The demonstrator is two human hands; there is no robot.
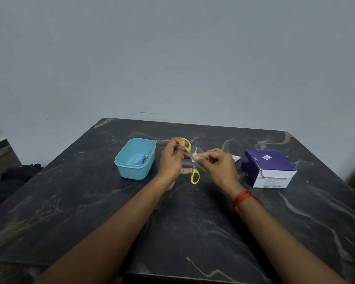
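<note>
Left grip: fingers curled round the yellow-handled scissors (pixel 193 171), thumb in the far plastic loop, above mid tabletop (pixel 193 222). The right hand (pixel 217 162) pinches a small white piece (pixel 194 155) at the blades. Its fingertips sit close to the steel edges, so a slip could nick them. The thin piece might fold rather than cut.

Dim, even light, soft shadows, slight motion blur at the fingers (pixel 195 158), wide-angle bending at edges.
</note>
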